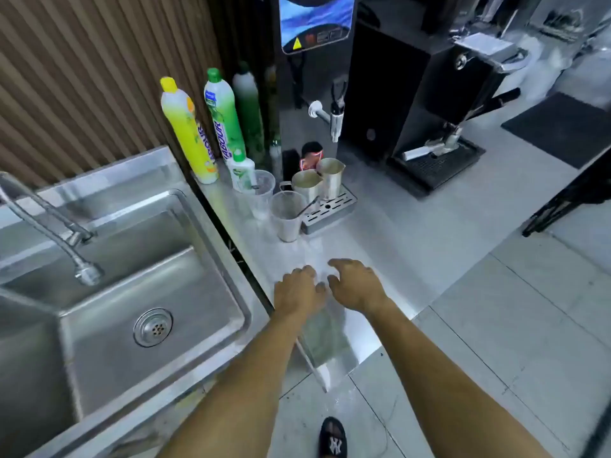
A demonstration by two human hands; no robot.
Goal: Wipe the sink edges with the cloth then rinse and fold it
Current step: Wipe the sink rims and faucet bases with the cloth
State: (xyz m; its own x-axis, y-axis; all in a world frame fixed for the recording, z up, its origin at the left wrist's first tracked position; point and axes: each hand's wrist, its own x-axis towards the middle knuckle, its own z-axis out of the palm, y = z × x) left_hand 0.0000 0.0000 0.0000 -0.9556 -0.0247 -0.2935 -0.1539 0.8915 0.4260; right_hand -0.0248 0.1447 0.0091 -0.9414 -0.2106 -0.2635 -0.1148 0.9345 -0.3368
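Observation:
My left hand [299,290] and my right hand [355,285] hover side by side, palms down, over the steel counter [390,259] just right of the sink [142,292]. On both hands the fingers are loosely curled and spread, with nothing visibly gripped. A pale blurred patch [314,256] lies on the counter at my fingertips; I cannot tell whether it is the cloth or a glare. The sink basin is bare, with a round drain [152,327], and the bent tap [62,239] hangs over it with no water running.
Dish-soap bottles [188,133] stand at the back of the counter. Plastic cups [287,214] and two steel jugs [319,181] sit by a drip tray [330,209] under a black dispenser [314,77]. An espresso machine [429,104] stands further right. My shoe [332,439] is on the tiled floor.

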